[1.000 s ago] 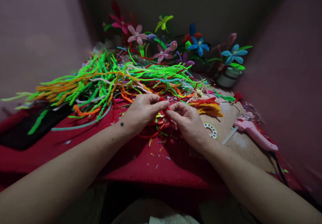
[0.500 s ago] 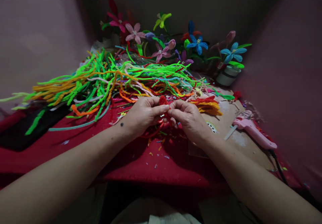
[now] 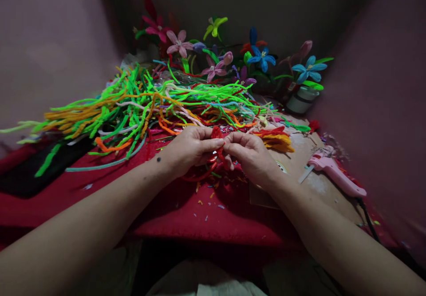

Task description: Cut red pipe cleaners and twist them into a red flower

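Observation:
My left hand point(image 3: 191, 147) and my right hand point(image 3: 251, 154) meet above a red cloth point(image 3: 186, 211), fingers pinched together on a red pipe cleaner point(image 3: 217, 133). A loop of it sticks up between the thumbs and more of it curls under the hands. Right behind the hands lies a big heap of pipe cleaners point(image 3: 146, 105) in green, orange, red and white. Small cut bits are scattered on the cloth below my hands.
Finished pipe-cleaner flowers point(image 3: 216, 58) in pink, blue and yellow stand at the back. A white pot point(image 3: 301, 100) sits at the back right. A pink glue gun point(image 3: 334, 174) lies on a board to the right, beside red and yellow bent pieces point(image 3: 274, 140).
Both hands have closed in on each other and risen slightly. The red loop now stands up between the thumbs; the round white piece by my right hand is mostly covered.

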{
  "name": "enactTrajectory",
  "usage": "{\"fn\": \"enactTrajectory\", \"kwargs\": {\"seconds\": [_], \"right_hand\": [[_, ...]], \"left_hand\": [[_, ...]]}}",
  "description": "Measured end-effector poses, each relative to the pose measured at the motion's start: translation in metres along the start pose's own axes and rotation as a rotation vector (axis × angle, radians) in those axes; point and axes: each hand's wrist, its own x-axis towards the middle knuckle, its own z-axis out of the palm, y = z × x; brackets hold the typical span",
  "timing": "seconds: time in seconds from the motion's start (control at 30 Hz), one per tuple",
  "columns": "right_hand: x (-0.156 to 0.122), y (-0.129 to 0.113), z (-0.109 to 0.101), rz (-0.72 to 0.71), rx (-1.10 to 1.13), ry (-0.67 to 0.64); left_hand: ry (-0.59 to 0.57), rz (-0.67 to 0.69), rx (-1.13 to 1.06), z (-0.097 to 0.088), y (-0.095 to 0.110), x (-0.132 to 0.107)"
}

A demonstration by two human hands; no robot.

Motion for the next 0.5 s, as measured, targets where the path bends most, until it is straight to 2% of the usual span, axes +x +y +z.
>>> {"fn": "enactTrajectory", "kwargs": {"seconds": [0.13,0.23,0.37,0.5], "right_hand": [[0.0009,0.0019,0.0003,-0.006,-0.027,-0.002],[0.0004,0.0027,-0.0002,-0.020,-0.100,-0.005],[-0.0033,0.0018,0.0015,-0.166,-0.446,0.069],[-0.0071,0.0007,0.0061,-0.296,-0.803,0.178]], "left_hand": [[0.011,0.035,0.056,0.0020,0.0012,-0.0012],[0.033,0.138,0.236,0.0035,0.0007,-0.0017],[0.147,0.249,0.481,0.0044,-0.0015,-0.0010],[0.145,0.250,0.464,0.0046,-0.0049,0.0004]]}}
